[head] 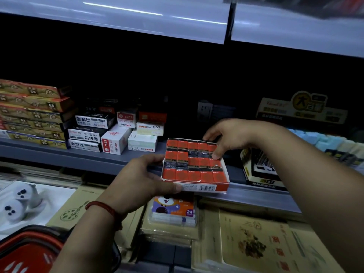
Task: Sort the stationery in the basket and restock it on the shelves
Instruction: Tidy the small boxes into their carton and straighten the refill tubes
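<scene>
An open eraser tray [195, 170], packed with orange 2B erasers, is held in the air at the middle of the view, just over the front lip of the grey shelf [82, 156]. The left hand [145, 180] grasps its near left corner, thumb clamped along the barcoded front wall. The right hand [230, 134] grasps the far right corner, fingers curled over the back edge and thumb pressed on the erasers.

At 9 o'clock from the tray, white refill boxes [116, 141] sit on the shelf close beside it, with black-and-white pen boxes [86, 134] further left and a tall stack of yellow boxes [33, 115] at the far left. At 3 o'clock a display carton [262, 172] marked 0.7 stands near the tray's right side, partly hidden behind the right forearm. Pastel blocks [325, 138] lie beyond it.

At 6 o'clock, on the lower level, a 24-colour pack [175, 210] lies directly under the tray, and kraft notebooks [256, 243] are at 5 o'clock. The red basket [29, 251] sits at 8 o'clock, in the bottom left corner, its contents out of sight.
</scene>
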Demonstrator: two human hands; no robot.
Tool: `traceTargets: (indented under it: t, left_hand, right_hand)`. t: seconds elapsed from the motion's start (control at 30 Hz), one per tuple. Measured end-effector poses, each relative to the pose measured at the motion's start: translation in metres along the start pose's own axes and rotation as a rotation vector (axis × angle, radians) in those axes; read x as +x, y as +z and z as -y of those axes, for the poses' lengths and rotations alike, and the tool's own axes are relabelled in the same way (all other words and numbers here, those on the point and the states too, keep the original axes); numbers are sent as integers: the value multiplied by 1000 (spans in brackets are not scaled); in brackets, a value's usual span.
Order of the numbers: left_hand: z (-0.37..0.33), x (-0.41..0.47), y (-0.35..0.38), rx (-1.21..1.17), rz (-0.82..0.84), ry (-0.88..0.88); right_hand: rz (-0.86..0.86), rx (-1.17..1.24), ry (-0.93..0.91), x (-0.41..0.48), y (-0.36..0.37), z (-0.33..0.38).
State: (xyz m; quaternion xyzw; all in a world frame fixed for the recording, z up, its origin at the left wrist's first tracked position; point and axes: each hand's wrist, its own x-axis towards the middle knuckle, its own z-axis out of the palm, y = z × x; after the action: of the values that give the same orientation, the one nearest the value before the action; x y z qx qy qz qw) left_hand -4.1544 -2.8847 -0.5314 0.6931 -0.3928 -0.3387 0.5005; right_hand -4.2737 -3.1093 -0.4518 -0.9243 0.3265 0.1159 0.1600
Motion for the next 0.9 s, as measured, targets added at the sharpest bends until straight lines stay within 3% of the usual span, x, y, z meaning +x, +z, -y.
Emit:
traceTargets:
  t: [0.57, 0.9]
  left_hand:
    - [-2, -2, 1, -61, 2, -33]
    - [-5, -3, 1, -49, 23, -48]
  right_hand:
    - [-42, 78, -36, 2, 6, -5]
    - [27, 106, -80, 9, 6, 6]
